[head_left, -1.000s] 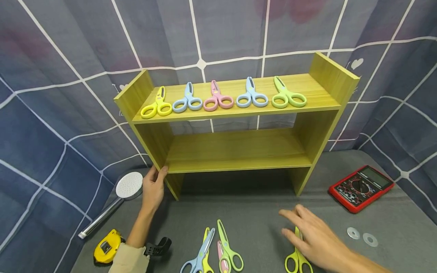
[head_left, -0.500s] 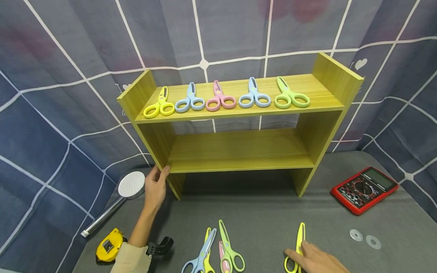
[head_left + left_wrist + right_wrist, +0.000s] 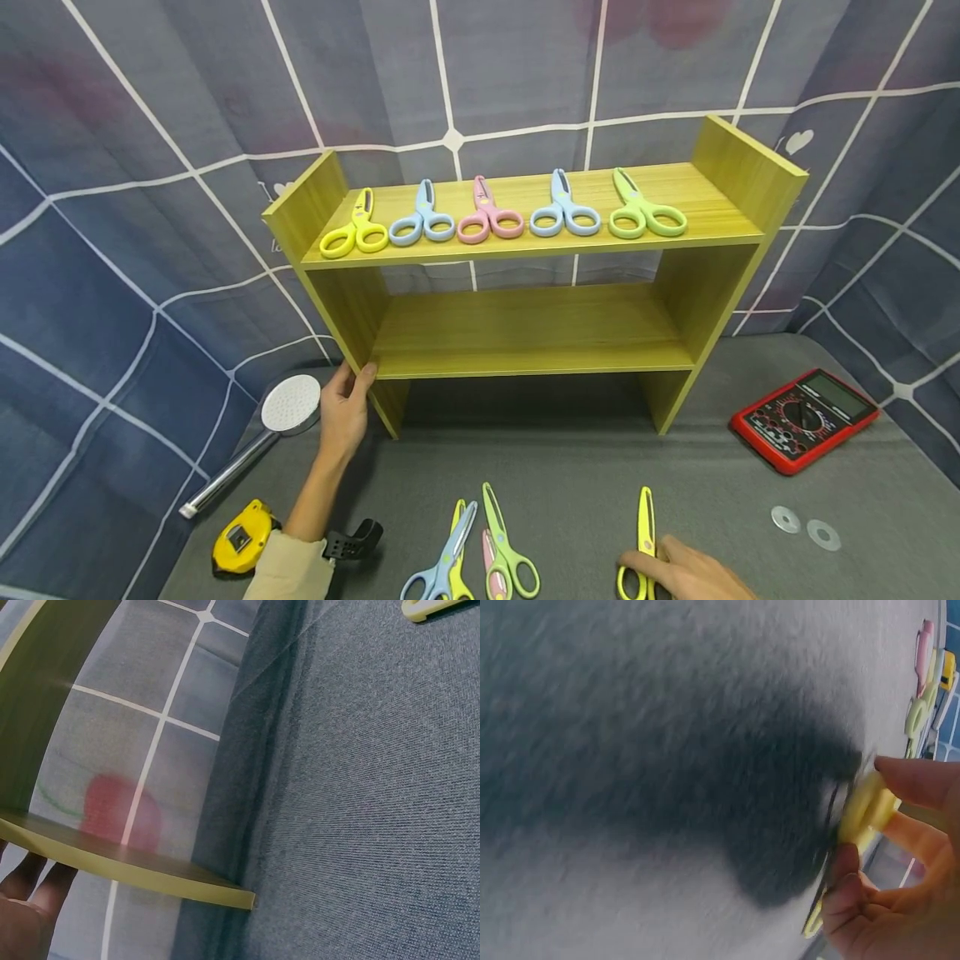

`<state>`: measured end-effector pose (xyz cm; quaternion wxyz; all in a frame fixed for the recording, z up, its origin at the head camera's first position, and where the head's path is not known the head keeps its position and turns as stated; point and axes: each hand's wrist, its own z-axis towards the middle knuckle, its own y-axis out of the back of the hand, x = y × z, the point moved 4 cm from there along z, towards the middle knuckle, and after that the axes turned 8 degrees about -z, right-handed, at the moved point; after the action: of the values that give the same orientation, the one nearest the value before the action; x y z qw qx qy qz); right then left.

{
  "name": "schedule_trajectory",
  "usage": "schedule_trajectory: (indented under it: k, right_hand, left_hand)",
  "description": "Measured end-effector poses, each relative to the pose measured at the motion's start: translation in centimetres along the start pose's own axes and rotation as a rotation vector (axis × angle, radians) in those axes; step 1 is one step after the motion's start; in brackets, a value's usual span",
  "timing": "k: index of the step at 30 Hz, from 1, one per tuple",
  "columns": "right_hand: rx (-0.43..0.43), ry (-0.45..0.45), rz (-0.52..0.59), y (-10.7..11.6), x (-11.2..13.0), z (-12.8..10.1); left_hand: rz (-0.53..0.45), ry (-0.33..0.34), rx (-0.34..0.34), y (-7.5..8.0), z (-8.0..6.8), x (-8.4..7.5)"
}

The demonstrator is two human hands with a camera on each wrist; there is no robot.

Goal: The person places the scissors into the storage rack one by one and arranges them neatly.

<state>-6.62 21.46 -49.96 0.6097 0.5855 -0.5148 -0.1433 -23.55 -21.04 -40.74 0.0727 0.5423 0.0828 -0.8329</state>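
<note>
Right hand [image 3: 686, 573] pinches the looped handle of slim yellow scissors [image 3: 642, 533], blades closed, pointing toward the shelf. Left hand [image 3: 343, 412] grips the wooden shelf's [image 3: 525, 250] corner.

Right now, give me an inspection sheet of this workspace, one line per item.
Surface: grey cloth-covered table, bearing everything below.
Job's things: yellow scissors under the right hand; wooden shelf with five scissors in a row on its top board; middle board bare.
Clutter: loose scissors at the front edge, shower head, tape measure, multimeter, two washers, black clip.
Grippers: left hand grips the shelf's left corner; right hand pinches the yellow scissors' handle.
Cables: nothing seen.
Surroundings: blue checked cloth backdrop.
</note>
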Motion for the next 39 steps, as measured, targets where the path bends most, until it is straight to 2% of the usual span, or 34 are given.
schedule_trajectory:
  k: [2,4,6,10,11,13,14,18,23,29,34,39]
  right_hand:
    - [-0.046,0.042,0.015,0.2,0.7,0.3]
    - [-0.154,0.112,-0.024,0.8,1.9,0.8]
    - [-0.222,0.136,-0.029,1.9,3.5,1.4]
    - [-0.484,0.294,-0.095,4.8,7.4,2.5]
    - [-0.511,0.327,-0.088,5.7,8.3,2.8]
    - [-0.643,0.419,-0.151,7.5,10.1,3.4]
    - [-0.666,0.445,-0.159,8.5,10.9,3.8]
    - [-0.709,0.478,-0.195,11.7,13.6,6.3]
    - [-0.637,0.409,-0.183,14.2,15.4,10.4]
    - [-0.556,0.307,-0.137,15.7,16.4,14.5]
    - [-0.572,0.259,-0.080,16.5,16.8,17.4]
    - [-0.579,0.224,-0.079,16.7,17.5,19.8]
  left_hand:
    - [0.005,-0.003,0.002,0.0,0.0,0.0]
    - [0.005,-0.007,0.001,0.0,0.0,0.0]
    - [0.006,-0.011,-0.003,0.0,0.0,0.0]
    - [-0.007,-0.011,-0.007,-0.1,0.0,0.0]
    - [-0.011,-0.010,-0.002,-0.2,0.0,0.0]
    - [-0.018,-0.006,0.007,-0.2,0.0,0.0]
    - [-0.016,-0.006,0.012,-0.2,0.0,0.0]
    - [-0.018,-0.013,-0.002,0.0,0.0,-0.1]
    - [-0.006,-0.002,0.001,0.0,0.0,-0.2]
    - [-0.004,0.004,0.003,-0.1,0.0,-0.1]
    - [-0.021,0.000,0.011,-0.1,0.1,-0.2]
    - [-0.040,-0.015,0.001,-0.1,0.1,-0.1]
